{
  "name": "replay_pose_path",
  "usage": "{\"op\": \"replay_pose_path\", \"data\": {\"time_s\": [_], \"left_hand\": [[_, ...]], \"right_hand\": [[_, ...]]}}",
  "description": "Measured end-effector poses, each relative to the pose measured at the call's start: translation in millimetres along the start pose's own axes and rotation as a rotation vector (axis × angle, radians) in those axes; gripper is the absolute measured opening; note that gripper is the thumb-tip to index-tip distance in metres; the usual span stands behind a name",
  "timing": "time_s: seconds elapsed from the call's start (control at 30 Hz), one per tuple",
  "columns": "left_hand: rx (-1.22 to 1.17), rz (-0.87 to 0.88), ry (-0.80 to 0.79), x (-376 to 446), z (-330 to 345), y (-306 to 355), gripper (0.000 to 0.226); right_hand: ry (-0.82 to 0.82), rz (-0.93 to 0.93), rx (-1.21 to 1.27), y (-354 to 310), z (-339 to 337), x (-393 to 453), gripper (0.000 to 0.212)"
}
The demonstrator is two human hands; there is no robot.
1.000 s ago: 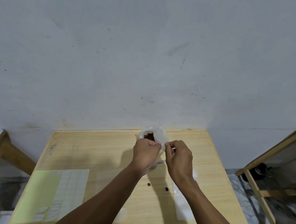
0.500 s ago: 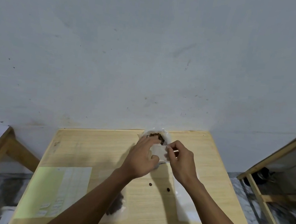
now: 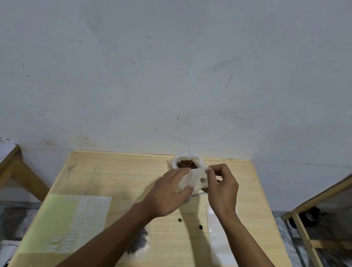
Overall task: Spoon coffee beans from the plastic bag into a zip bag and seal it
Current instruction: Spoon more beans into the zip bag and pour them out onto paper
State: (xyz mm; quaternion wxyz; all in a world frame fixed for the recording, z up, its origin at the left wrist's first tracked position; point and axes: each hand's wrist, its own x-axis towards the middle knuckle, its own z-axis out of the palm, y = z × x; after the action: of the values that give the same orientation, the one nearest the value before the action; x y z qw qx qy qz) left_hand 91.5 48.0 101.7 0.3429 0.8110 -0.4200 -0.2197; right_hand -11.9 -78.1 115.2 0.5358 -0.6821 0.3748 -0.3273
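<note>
I see the left hand (image 3: 169, 194) has let go its clenched grip and now lies with fingers extended against the small clear zip bag (image 3: 194, 178), while the right hand (image 3: 219, 187) pinches the bag's right end. The bag hangs over the tabletop's (image 3: 112, 176) far edge, just before the white plastic bag of coffee beans (image 3: 187, 164). I judge sealing is under way.

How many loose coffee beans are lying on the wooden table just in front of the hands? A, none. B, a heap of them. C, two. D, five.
C: two dark loose coffee beans lie apart on the light wooden table, nearer the camera than both hands.
</note>
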Motion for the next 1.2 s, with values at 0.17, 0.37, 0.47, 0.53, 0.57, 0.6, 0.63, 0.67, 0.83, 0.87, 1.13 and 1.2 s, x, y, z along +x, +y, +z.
{"op": "replay_pose_path", "data": {"time_s": [0.17, 0.37, 0.47, 0.53, 0.57, 0.6, 0.63, 0.67, 0.83, 0.87, 1.13, 1.2], "left_hand": [[0.183, 0.075, 0.18, -5, 16, -8, 0.086], [0.325, 0.019, 0.361, -9, 27, -18, 0.074], [0.334, 0.027, 0.387, -11, 28, -23, 0.069], [0.304, 0.061, 0.402, -12, 28, -27, 0.066], [0.291, 0.086, 0.407, -12, 28, -29, 0.066], [0.28, 0.11, 0.407, -13, 27, -32, 0.065], [0.27, 0.128, 0.399, -13, 27, -36, 0.062], [0.266, 0.139, 0.382, -13, 26, -41, 0.057], [0.306, 0.11, 0.288, -17, 11, -57, 0.053], [0.298, 0.077, 0.286, -18, 7, -59, 0.053], [0.167, -0.161, 0.296, -35, -17, -83, 0.065], [0.158, -0.201, 0.299, -36, -20, -87, 0.068]], "right_hand": [[-0.008, 0.13, 0.13, -5, 6, 3, 0.012], [-0.049, 0.255, 0.199, -1, 14, 5, 0.011], [-0.071, 0.324, 0.225, 3, 16, 8, 0.012], [-0.096, 0.361, 0.237, 5, 15, 9, 0.012], [-0.12, 0.376, 0.237, 5, 14, 10, 0.01], [-0.153, 0.394, 0.232, 5, 12, 10, 0.008], [-0.196, 0.414, 0.223, 5, 10, 10, 0.006], [-0.247, 0.433, 0.215, 6, 7, 10, 0.005], [-0.375, 0.47, 0.15, 30, -6, 23, 0.018], [-0.349, 0.436, 0.069, 40, -9, 27, 0.016], [-0.489, -0.069, -0.926, 118, -6, 50, 0.023], [-0.527, -0.153, -1.087, 123, 2, 53, 0.026]]}}
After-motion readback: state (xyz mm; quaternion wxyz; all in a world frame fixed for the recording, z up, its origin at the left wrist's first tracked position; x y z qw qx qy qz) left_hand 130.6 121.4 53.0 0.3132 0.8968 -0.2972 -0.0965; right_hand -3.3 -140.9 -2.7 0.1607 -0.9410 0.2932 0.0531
